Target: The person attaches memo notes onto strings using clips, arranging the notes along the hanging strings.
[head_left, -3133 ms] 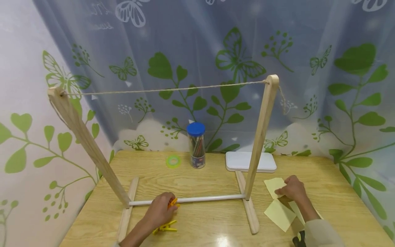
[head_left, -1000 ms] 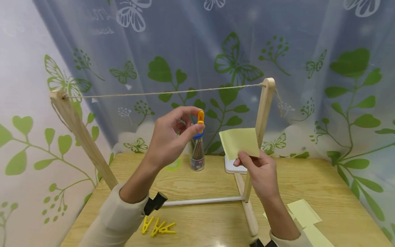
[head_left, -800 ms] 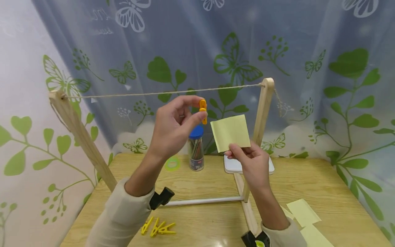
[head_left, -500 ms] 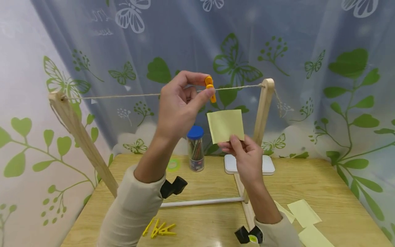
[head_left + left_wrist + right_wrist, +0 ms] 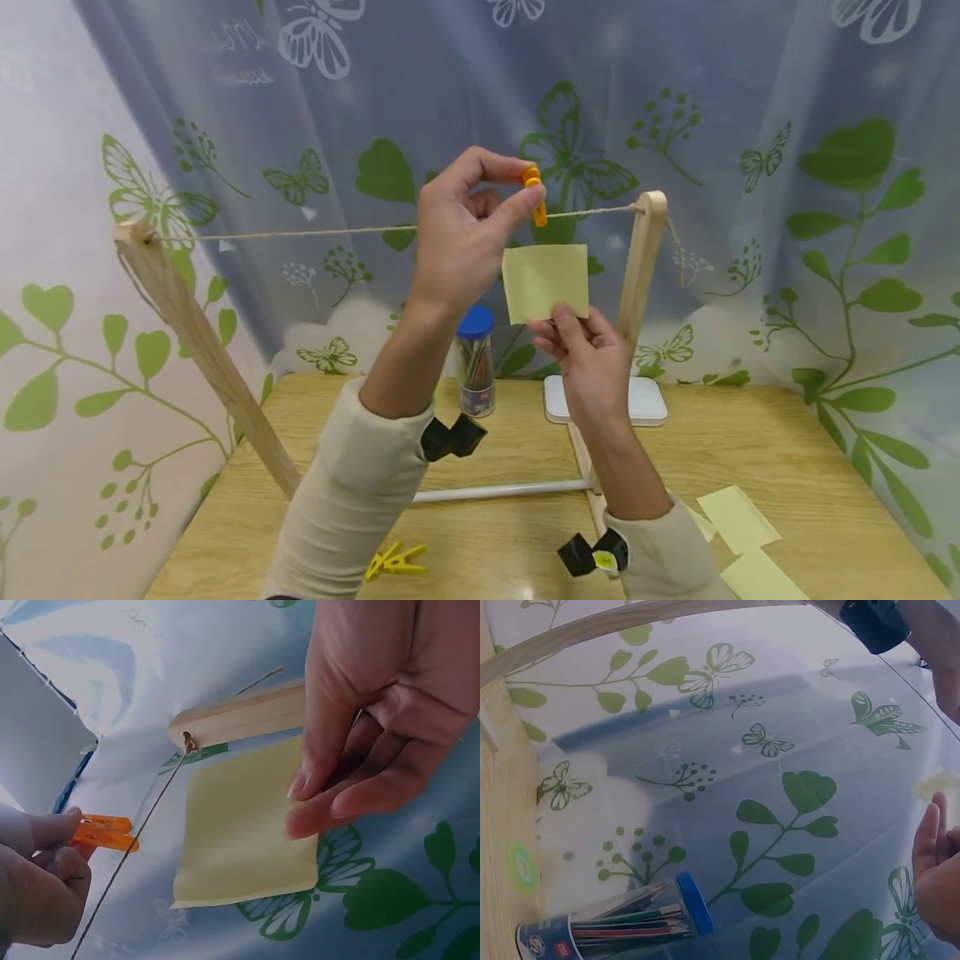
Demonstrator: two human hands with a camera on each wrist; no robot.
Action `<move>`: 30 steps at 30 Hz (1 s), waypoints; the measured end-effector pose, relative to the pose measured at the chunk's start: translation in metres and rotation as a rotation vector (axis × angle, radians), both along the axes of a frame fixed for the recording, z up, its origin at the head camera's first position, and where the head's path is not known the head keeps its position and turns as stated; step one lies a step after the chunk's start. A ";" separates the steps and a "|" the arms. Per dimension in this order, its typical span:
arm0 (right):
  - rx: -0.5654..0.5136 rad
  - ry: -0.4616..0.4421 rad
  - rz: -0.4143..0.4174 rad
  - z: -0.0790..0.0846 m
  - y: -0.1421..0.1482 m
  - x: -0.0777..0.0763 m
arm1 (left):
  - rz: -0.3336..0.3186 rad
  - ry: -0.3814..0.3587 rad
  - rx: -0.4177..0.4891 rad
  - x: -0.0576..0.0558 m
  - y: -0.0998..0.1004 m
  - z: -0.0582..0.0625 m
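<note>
My left hand [image 5: 459, 229] pinches an orange clothespin [image 5: 540, 216] between thumb and fingers, right by the twine [image 5: 300, 233] strung between two wooden posts. In the left wrist view, the tip of the clothespin [image 5: 112, 840] lies close to the twine [image 5: 120, 864]; whether they touch I cannot tell. Just below the line, my right hand [image 5: 596, 367] holds a square yellow paper [image 5: 547, 279] by its lower edge, thumb in front. The paper's top edge is apart from the clothespin. In the right wrist view, my right hand [image 5: 939, 889] shows only at the edge.
Yellow clothespins [image 5: 397, 561] lie on the table, partly behind my left sleeve. More yellow papers [image 5: 738, 518] lie at the right. Behind stand a blue-lidded pencil jar [image 5: 477, 362] and a white case [image 5: 648, 400]. The right post [image 5: 641, 267] and white crossbar [image 5: 502, 491] frame the space.
From the table, my left hand has raised the orange clothespin up to the twine, moving right. My right hand has lifted one paper from the pile to just under the line.
</note>
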State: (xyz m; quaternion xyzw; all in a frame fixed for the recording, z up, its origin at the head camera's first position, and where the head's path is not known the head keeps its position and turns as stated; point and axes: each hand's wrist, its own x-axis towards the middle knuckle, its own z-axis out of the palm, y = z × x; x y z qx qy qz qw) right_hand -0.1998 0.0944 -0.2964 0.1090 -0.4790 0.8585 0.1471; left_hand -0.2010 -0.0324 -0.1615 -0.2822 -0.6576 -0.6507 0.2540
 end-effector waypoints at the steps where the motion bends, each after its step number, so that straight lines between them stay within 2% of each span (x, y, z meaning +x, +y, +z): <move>1: -0.014 -0.007 0.001 0.001 -0.001 -0.001 | 0.006 -0.012 -0.001 0.000 0.000 0.000; 11: -0.099 -0.012 -0.004 0.007 -0.006 -0.005 | 0.062 -0.084 -0.038 0.001 0.002 -0.004; 22: -0.152 0.022 0.038 0.013 -0.009 -0.005 | 0.092 -0.079 -0.098 0.003 0.002 -0.007; 30: -0.170 0.027 0.052 0.015 -0.010 -0.004 | 0.148 -0.071 -0.157 0.003 0.005 -0.008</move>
